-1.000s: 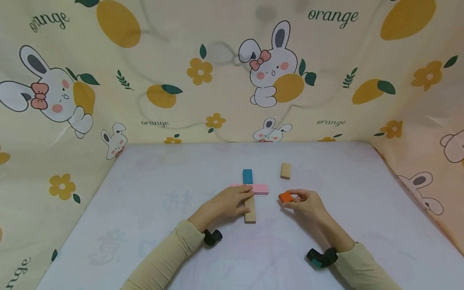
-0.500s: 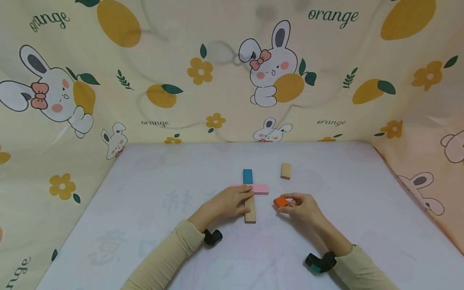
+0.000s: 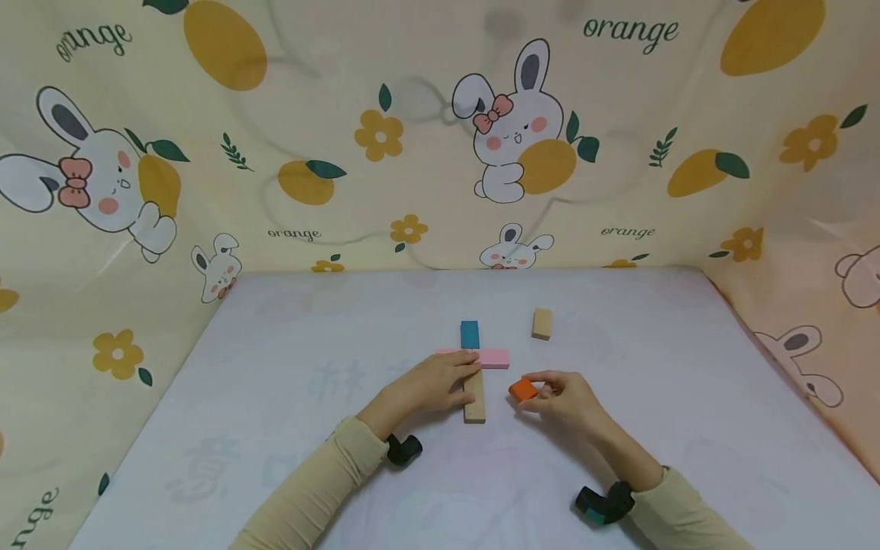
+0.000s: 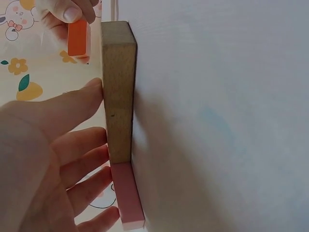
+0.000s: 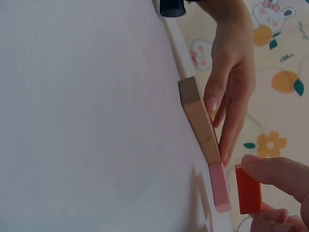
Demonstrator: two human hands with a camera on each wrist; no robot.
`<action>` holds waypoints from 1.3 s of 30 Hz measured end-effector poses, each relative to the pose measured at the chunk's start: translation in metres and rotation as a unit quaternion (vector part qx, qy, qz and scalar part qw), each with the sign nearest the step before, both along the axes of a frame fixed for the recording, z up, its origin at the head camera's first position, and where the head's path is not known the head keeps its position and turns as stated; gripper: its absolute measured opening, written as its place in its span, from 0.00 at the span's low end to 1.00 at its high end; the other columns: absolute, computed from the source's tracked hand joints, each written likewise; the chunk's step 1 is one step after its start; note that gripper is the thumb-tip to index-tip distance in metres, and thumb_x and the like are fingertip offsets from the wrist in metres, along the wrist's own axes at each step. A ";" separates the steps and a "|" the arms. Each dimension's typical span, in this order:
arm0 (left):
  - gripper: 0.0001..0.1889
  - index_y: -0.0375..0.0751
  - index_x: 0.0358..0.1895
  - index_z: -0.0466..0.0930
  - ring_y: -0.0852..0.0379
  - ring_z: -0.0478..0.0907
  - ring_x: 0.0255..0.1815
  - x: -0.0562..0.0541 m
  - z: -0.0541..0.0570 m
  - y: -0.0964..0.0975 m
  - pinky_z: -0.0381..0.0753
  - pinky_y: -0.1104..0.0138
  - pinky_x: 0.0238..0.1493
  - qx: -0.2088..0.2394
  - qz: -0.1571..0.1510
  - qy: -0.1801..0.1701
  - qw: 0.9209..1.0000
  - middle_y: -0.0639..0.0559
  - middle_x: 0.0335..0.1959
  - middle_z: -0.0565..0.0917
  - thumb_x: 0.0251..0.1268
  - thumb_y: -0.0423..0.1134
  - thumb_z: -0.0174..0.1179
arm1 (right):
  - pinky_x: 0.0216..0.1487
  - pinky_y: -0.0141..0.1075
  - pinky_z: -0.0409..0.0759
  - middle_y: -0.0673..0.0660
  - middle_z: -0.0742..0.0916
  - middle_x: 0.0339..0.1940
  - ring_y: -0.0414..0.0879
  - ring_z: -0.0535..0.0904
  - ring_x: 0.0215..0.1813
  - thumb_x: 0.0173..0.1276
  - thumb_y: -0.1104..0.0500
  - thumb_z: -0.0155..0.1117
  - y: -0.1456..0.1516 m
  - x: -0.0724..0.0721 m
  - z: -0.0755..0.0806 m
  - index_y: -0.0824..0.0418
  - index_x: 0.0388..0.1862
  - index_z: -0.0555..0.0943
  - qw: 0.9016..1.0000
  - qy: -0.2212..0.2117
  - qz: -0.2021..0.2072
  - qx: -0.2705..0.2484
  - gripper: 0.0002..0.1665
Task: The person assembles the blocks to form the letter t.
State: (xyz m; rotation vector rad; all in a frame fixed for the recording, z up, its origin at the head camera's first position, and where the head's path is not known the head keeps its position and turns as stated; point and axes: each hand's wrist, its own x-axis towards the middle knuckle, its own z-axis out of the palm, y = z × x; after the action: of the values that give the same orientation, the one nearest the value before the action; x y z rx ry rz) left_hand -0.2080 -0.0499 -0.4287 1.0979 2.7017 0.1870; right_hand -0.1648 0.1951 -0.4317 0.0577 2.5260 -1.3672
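My left hand (image 3: 433,383) rests with its fingertips on a long natural wooden block (image 3: 474,409) and a pink block (image 3: 493,358). In the left wrist view its fingers (image 4: 87,186) lie fairly straight against both blocks. The pink block crosses at the far end of the wooden one, and a blue block (image 3: 470,334) stands beyond it in line. To the right, my right hand (image 3: 574,401) pinches a small orange block (image 3: 523,389) between thumb and fingers. The right wrist view shows the orange block (image 5: 249,191) near the pink block (image 5: 220,188).
A short natural wooden block (image 3: 541,325) sits at the back right of the white table (image 3: 289,458). Behind the table hangs a cloth (image 3: 412,46) printed with rabbits and oranges. A dark camera (image 3: 605,504) is strapped to each wrist.
My right hand has moved left and slightly nearer with the orange block, closer to the wooden and pink blocks. The left hand stays where it was.
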 end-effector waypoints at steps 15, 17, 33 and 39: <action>0.30 0.44 0.71 0.64 0.53 0.60 0.77 0.001 -0.001 0.000 0.64 0.58 0.76 0.018 -0.005 0.005 1.000 0.50 0.75 0.64 0.70 0.52 0.54 | 0.31 0.30 0.64 0.47 0.68 0.19 0.38 0.66 0.27 0.54 0.62 0.74 -0.009 0.009 0.004 0.70 0.57 0.79 0.999 0.014 0.024 -0.029 0.31; 0.30 0.44 0.71 0.64 0.53 0.60 0.77 0.001 -0.001 0.000 0.64 0.58 0.76 0.015 -0.005 0.008 1.000 0.51 0.75 0.64 0.70 0.52 0.54 | 0.32 0.30 0.64 0.47 0.68 0.19 0.38 0.66 0.28 0.54 0.61 0.74 -0.010 0.009 0.004 0.69 0.56 0.79 0.999 0.011 0.024 -0.028 0.30; 0.31 0.46 0.72 0.63 0.54 0.60 0.77 0.001 -0.001 0.000 0.63 0.59 0.76 0.011 0.002 0.008 1.000 0.52 0.76 0.63 0.71 0.54 0.53 | 0.28 0.29 0.62 0.48 0.67 0.18 0.37 0.64 0.25 0.53 0.64 0.74 -0.016 0.016 0.005 0.73 0.55 0.79 0.996 0.023 0.065 -0.061 0.30; 0.30 0.45 0.72 0.64 0.54 0.60 0.77 0.001 -0.001 0.000 0.63 0.59 0.76 0.013 0.000 0.012 1.000 0.51 0.76 0.64 0.71 0.53 0.53 | 0.28 0.28 0.61 0.48 0.67 0.18 0.36 0.64 0.24 0.53 0.64 0.74 -0.019 0.019 0.004 0.72 0.56 0.79 0.995 0.016 0.068 -0.067 0.30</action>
State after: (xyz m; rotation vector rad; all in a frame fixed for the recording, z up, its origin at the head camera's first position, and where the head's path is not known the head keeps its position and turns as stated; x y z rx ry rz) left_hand -0.2067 -0.0499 -0.4298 1.1148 2.7280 0.2121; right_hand -0.1456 0.1764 -0.4280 -0.1597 2.4067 -1.4882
